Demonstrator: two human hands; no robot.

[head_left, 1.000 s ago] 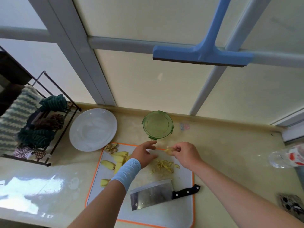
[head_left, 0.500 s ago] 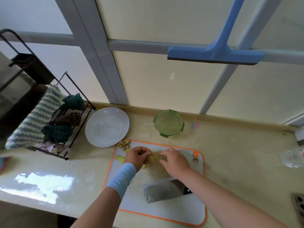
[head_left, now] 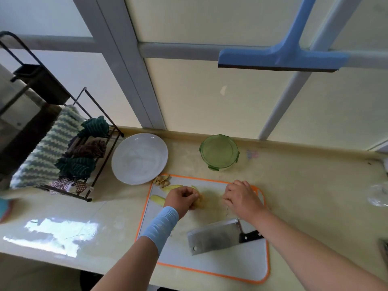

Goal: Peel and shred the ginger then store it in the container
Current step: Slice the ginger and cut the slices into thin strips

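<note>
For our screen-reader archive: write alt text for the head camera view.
Two hands work on an orange-rimmed cutting board: the left hand curls over a small heap of ginger, the right hand knuckles-up beside it. A cleaver lies on the board nearer the person; a lidded green container and a white plate stand behind.

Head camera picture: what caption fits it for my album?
Left hand grips ginger shreds, right hand touches the cutting board, cleaver lies near, green container stands behind.

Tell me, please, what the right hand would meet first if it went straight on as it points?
Likely the ginger shreds at the left hand; the right hand points left across the cutting board, though depth is unclear.
</note>
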